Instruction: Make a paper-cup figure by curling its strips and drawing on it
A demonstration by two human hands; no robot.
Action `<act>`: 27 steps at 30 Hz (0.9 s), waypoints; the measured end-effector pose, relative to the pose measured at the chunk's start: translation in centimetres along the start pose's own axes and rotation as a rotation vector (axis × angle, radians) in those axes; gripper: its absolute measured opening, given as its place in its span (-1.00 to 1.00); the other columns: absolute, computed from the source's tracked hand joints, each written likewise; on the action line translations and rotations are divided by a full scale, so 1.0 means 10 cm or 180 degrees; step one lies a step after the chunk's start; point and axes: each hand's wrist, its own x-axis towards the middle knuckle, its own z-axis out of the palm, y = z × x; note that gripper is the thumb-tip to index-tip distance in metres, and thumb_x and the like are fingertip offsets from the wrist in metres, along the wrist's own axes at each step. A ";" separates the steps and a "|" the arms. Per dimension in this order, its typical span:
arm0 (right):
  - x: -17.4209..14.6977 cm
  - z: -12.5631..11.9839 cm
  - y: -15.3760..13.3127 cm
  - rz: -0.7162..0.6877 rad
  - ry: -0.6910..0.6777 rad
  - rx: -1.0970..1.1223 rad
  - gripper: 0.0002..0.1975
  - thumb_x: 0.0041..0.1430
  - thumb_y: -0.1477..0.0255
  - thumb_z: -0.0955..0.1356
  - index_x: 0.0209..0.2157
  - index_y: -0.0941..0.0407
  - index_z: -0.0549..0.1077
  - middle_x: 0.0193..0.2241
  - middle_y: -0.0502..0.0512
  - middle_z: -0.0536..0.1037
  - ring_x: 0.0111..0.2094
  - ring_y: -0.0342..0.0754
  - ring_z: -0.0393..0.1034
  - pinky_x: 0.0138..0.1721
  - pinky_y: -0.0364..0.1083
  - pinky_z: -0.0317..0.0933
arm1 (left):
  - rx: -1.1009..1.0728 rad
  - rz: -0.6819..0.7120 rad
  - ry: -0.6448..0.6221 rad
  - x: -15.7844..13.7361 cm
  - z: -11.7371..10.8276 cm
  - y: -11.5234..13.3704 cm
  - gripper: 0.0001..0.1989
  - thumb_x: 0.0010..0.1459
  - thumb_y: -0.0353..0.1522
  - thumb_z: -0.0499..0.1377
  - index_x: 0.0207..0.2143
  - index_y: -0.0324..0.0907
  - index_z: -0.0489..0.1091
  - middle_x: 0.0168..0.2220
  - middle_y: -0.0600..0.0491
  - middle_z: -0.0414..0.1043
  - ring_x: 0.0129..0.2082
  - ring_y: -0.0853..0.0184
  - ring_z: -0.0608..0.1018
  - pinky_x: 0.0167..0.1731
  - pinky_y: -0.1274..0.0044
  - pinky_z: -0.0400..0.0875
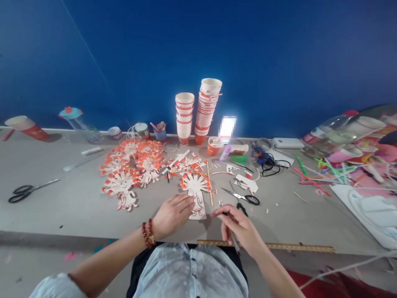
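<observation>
My left hand (176, 213) lies flat with fingers stretched out on the left edge of a white paper piece (199, 211) with a figure drawn on it. Just above sits a cut paper-cup flower (195, 183) with orange-tipped petals, touching or joined to the piece. My right hand (237, 227), just right of the paper, is closed around a slim dark pen-like tool (236, 245); its exact kind is unclear. Scissors (245, 197) with black handles lie beyond that hand. Finished-looking paper figures (124, 184) with smiling faces are heaped to the left.
Two stacks of paper cups (185, 120) stand by the blue wall. Paper scraps (186, 163) lie before them. A glue gun (263, 157) with its cord is right of centre. More scissors (26, 192) lie far left. Coloured straws (328, 174) and bottles crowd the right.
</observation>
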 end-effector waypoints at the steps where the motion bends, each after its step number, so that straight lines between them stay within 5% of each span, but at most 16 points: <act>1: 0.01 0.01 0.00 0.0025 -0.0019 0.0236 -0.68 0.19 0.13 0.29 -0.18 0.07 0.35 -0.30 0.11 0.54 -0.68 -0.21 0.28 -0.70 -0.20 0.12 | -0.0016 -0.0018 -0.0089 0.01 0.05 0.03 -0.71 0.30 -0.40 0.02 0.05 -0.17 0.34 0.10 -0.03 0.40 0.14 0.25 0.38 0.13 0.38 0.28; 6: 0.06 0.04 0.01 -0.0153 0.0068 0.0940 -0.58 0.13 0.12 0.23 -0.06 0.06 0.33 -0.16 0.26 0.53 -0.56 -0.08 0.33 -0.68 -0.14 0.13 | -0.0108 -0.0204 -0.0407 0.04 0.21 0.01 -0.58 0.26 -0.22 0.11 0.13 -0.16 0.26 0.21 -0.06 0.28 0.23 0.19 0.28 0.15 0.32 0.26; 11: 0.25 0.10 0.08 -0.0616 0.0138 0.0657 -0.65 0.20 0.09 0.26 -0.15 0.05 0.31 -0.36 0.15 0.56 -0.48 -0.04 0.36 -0.44 -0.04 0.30 | -0.0063 -0.0162 -0.0556 0.02 0.22 0.00 -0.61 0.31 -0.23 0.04 0.15 -0.14 0.26 0.23 -0.04 0.26 0.24 0.20 0.26 0.15 0.33 0.23; 19: 0.62 0.25 0.10 -0.1508 0.0779 -0.2392 -0.74 0.35 0.32 0.18 -0.09 0.04 0.43 -0.16 0.13 0.55 -0.11 0.02 0.42 -0.05 -0.03 0.26 | -0.0021 -0.0130 -0.0635 0.02 0.22 -0.02 -0.57 0.34 -0.26 -0.02 0.23 -0.11 0.18 0.27 -0.03 0.20 0.25 0.21 0.24 0.15 0.32 0.20; 27: 0.61 0.20 0.18 -0.2005 0.0550 -0.3020 -0.71 0.30 0.51 0.21 -0.04 0.04 0.45 -0.16 0.17 0.54 -0.07 0.07 0.38 -0.03 0.03 0.28 | -0.0061 -0.0161 -0.0634 0.02 0.24 -0.03 -0.56 0.35 -0.23 -0.05 0.23 -0.12 0.19 0.29 -0.02 0.15 0.26 0.18 0.21 0.12 0.32 0.19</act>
